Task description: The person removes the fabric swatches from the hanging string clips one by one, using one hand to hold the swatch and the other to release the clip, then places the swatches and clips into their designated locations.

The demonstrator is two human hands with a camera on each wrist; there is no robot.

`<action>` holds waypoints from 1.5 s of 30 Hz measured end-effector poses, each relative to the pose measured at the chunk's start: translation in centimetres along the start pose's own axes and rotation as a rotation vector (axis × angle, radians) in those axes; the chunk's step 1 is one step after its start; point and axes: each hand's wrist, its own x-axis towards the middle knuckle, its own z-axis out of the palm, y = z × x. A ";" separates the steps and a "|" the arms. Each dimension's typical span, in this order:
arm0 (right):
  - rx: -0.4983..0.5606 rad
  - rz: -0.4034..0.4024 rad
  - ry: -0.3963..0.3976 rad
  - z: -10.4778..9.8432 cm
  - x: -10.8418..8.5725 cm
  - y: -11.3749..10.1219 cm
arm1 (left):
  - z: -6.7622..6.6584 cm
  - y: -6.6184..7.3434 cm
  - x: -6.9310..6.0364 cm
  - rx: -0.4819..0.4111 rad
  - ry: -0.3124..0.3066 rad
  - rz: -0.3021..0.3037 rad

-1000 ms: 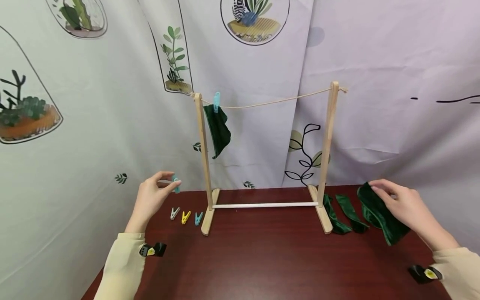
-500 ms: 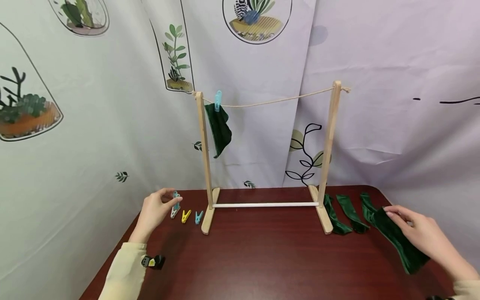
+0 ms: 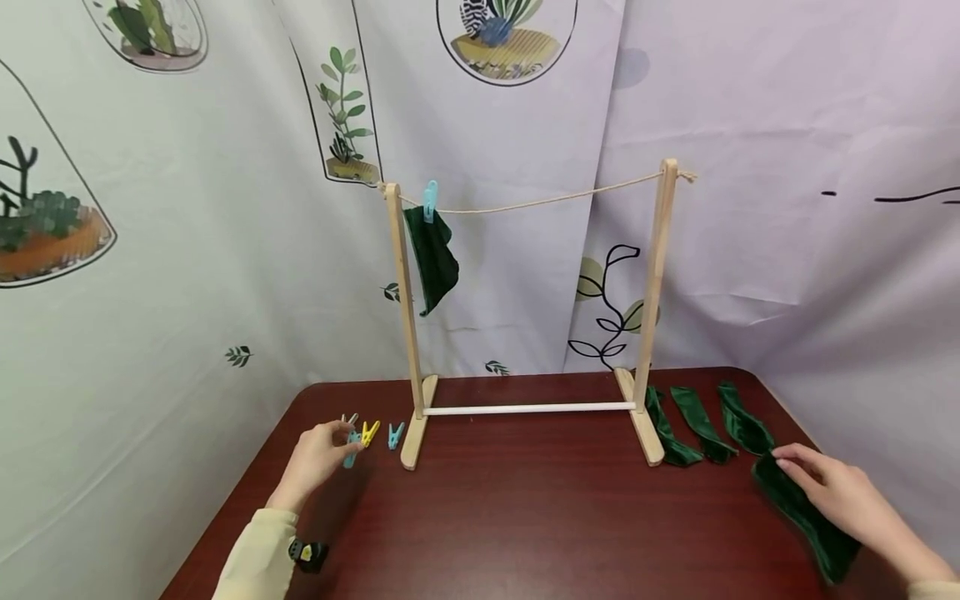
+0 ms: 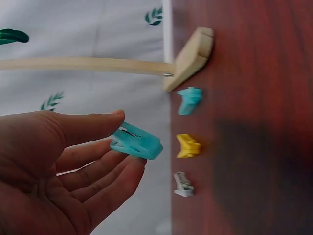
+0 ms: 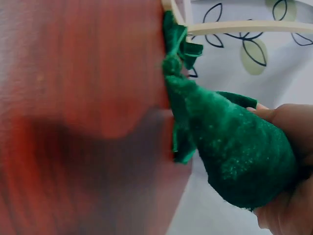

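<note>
My left hand (image 3: 311, 462) pinches a light-blue clothespin (image 4: 139, 142) between thumb and fingers, just above the table's left side. Beneath it lie a white clothespin (image 4: 183, 185), a yellow clothespin (image 3: 369, 432) and another blue clothespin (image 3: 395, 435). On the right, my right hand (image 3: 843, 492) holds a dark green velvet sock (image 3: 806, 521) by its upper end, and the sock hangs down over the table. Several more green socks (image 3: 701, 423) lie behind it. One hanging sock (image 3: 432, 258) is held on the cord (image 3: 525, 205) by a blue clothespin (image 3: 430, 202).
A wooden drying rack (image 3: 651, 308) stands at the back of the dark red table (image 3: 525, 508), with a white rod (image 3: 528, 408) joining its feet. Behind it hangs a pale cloth backdrop (image 3: 517, 292) printed with plants.
My left hand has lowered with the clothespin toward the ones on the table. My right hand has drawn its sock toward me and to the right, away from the others.
</note>
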 end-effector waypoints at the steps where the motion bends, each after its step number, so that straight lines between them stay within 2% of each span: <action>1: 0.009 0.001 -0.013 0.1 -0.1 0.1 | 0.2 -0.2 -0.1 0.001 -0.007 -0.005; 10: 0.002 0.020 -0.071 1.3 -0.3 0.8 | 1.9 -1.4 -0.3 0.022 -0.039 -0.076; 21: 0.001 0.039 -0.145 2.3 -0.3 1.6 | 3.0 -2.5 0.0 0.009 -0.025 -0.102; 27: 0.009 0.071 -0.185 3.1 -0.5 1.8 | 3.2 -2.6 0.0 -0.003 -0.019 -0.109; 36: 0.007 0.087 -0.172 3.8 -0.8 1.3 | 3.4 -2.4 0.4 0.001 -0.017 -0.115; 45: 0.018 0.062 -0.185 4.5 -1.0 1.0 | 3.4 -2.2 0.5 0.012 -0.024 -0.116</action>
